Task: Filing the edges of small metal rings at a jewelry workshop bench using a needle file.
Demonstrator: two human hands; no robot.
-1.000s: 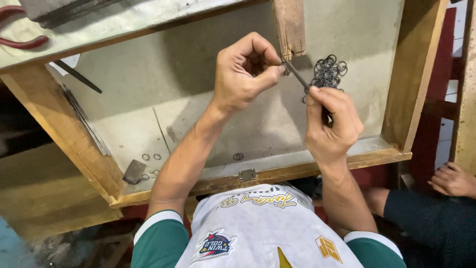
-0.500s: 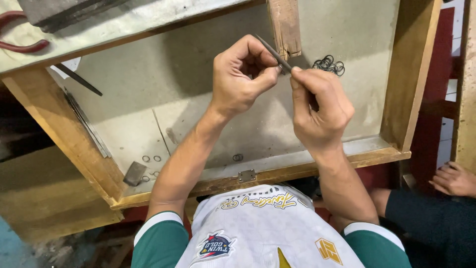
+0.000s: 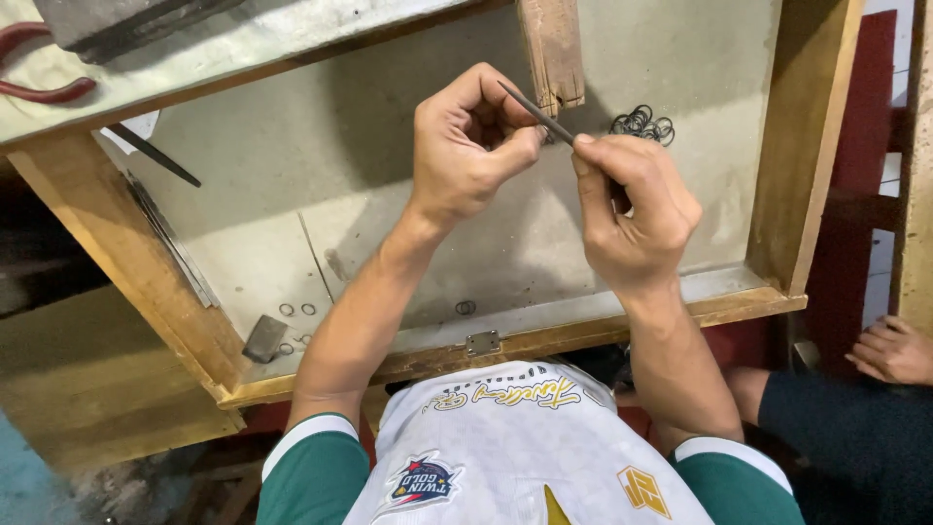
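The right hand (image 3: 637, 209) now sits closer to the left hand (image 3: 466, 146) than a second ago, when it was lower and off to the right beside the bunch of rings; the two now meet over the middle of the wooden tray (image 3: 777, 156). Both hands are closed in narrow pinches on a thin dark metal file (image 3: 539, 115) — the left thumb and forefinger grip near its middle, the right hand's fingers close around its lower end. Whether a small piece is held between the left fingertips cannot be told. In my judgement the work has moved from picking up to fine filing at the wooden peg (image 3: 552, 49), which juts in from the top edge just behind the file's tip. The cluster of dark wire rings (image 3: 643, 122) lies on the tray floor just beyond the right hand, partly hidden earlier. A few loose rings (image 3: 296, 311) and a small metal block (image 3: 264, 337) rest near the front left corner, well apart from the hands. Red-handled pliers (image 3: 39, 89) lie on the upper table ledge. Another person's hand (image 3: 894, 350) rests at the right edge — clear of the work.
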